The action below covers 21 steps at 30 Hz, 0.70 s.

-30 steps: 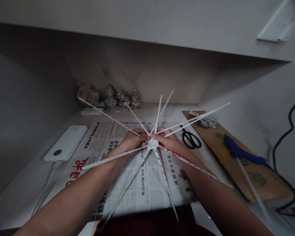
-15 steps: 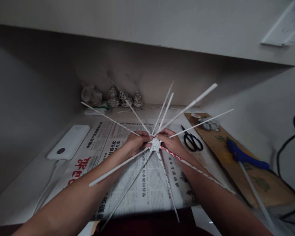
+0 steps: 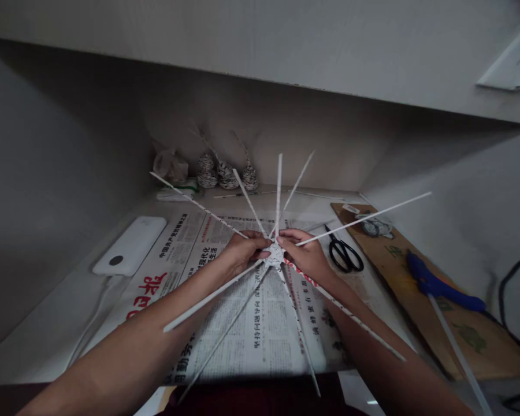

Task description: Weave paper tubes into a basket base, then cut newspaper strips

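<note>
Paper weave above newspaper; red characters seemingly read 日报.

Desktop bears newspaper (spread flat), cardboard, a power bank.

2 forearms angled inward, fingers bent, close together

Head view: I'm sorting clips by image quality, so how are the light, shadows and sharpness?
In the head view, light is dim, with deep shadow under the overhanging panel; in that view, large characters on the newspaper are legible but fine print is not; the woven pieces at the back look murky, and the pale paper hub shows little fine detail.
</note>
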Each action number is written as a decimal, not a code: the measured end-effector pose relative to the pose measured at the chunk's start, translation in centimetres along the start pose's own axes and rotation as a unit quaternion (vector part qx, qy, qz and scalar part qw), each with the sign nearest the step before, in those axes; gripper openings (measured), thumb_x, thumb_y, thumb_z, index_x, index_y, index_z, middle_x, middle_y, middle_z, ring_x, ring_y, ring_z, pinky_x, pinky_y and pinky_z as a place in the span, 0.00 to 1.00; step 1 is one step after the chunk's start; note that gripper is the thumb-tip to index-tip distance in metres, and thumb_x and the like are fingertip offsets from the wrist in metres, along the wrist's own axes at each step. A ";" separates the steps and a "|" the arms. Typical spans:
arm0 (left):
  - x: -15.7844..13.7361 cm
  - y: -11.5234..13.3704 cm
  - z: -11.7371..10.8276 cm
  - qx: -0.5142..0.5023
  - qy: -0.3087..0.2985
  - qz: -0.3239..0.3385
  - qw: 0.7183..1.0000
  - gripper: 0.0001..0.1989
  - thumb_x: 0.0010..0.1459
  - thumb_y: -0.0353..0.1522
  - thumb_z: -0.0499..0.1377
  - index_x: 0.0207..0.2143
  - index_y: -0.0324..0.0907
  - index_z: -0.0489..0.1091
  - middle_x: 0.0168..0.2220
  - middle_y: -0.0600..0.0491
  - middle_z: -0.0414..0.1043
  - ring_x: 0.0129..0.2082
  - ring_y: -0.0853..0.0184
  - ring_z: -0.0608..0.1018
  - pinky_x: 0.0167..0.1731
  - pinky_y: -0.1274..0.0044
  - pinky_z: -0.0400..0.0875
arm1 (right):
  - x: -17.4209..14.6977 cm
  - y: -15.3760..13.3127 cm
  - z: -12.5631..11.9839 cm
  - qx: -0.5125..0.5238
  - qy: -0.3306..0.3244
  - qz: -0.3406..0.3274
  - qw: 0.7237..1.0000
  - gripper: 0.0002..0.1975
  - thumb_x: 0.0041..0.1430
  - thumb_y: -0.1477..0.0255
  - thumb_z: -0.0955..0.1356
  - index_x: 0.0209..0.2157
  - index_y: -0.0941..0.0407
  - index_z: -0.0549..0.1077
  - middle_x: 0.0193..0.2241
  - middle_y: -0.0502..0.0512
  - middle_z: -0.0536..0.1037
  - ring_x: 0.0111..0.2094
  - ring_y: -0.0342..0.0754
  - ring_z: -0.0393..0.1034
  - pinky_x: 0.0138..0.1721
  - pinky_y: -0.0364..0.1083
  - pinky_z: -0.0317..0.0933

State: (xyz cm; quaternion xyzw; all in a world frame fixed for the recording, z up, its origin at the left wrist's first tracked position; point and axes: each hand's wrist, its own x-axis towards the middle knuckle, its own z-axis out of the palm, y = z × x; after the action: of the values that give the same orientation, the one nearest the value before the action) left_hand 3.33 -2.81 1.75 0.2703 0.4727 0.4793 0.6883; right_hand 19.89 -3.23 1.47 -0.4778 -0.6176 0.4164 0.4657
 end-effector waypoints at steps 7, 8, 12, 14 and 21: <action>0.0 0.5 0.0 -0.011 -0.002 -0.010 1.000 0.10 0.44 0.17 0.66 0.20 0.36 0.70 0.20 0.54 0.71 0.19 0.74 0.74 0.19 0.85 0.73 | -0.1 0.0 -0.3 0.022 -0.027 0.052 0.998 0.16 0.49 0.57 0.73 0.29 0.57 0.79 0.26 0.54 0.79 0.27 0.47 0.70 0.30 0.46 0.63; 0.0 0.6 -0.1 -0.013 -0.005 -0.011 1.000 0.10 0.44 0.17 0.66 0.20 0.36 0.70 0.20 0.54 0.71 0.19 0.74 0.75 0.20 0.85 0.73 | -0.1 0.0 -0.3 0.046 -0.035 0.067 0.996 0.16 0.48 0.57 0.74 0.30 0.57 0.78 0.25 0.53 0.78 0.26 0.47 0.70 0.28 0.45 0.62; 0.4 0.9 -0.6 -0.033 -0.037 -0.010 0.999 0.09 0.47 0.16 0.64 0.21 0.34 0.71 0.23 0.51 0.73 0.22 0.74 0.76 0.22 0.87 0.74 | 0.3 -0.1 -1.0 0.188 -0.115 0.173 0.960 0.20 0.49 0.54 0.73 0.34 0.57 0.78 0.25 0.55 0.78 0.23 0.47 0.69 0.20 0.43 0.57; 0.8 1.2 -0.9 -0.058 -0.041 -0.013 0.997 0.08 0.50 0.16 0.62 0.22 0.34 0.72 0.24 0.51 0.74 0.23 0.74 0.76 0.23 0.88 0.74 | 0.5 -0.3 -1.3 0.246 -0.130 0.201 0.939 0.20 0.52 0.54 0.71 0.35 0.57 0.79 0.30 0.57 0.80 0.25 0.47 0.71 0.21 0.43 0.58; 0.9 2.0 -1.0 -0.084 -0.040 -0.024 0.995 0.11 0.54 0.17 0.59 0.22 0.34 0.71 0.18 0.54 0.69 0.15 0.78 0.70 0.15 0.90 0.66 | -0.1 -0.4 -1.0 0.276 -0.142 0.179 0.934 0.22 0.39 0.73 0.76 0.41 0.55 0.79 0.35 0.56 0.81 0.32 0.50 0.74 0.27 0.44 0.62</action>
State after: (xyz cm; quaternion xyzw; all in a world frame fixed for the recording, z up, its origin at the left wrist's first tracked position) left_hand 1.71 -1.26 2.68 0.2190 0.4094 0.4891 0.7384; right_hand 20.77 -3.38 2.07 -0.3691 -0.4425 0.7104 0.4041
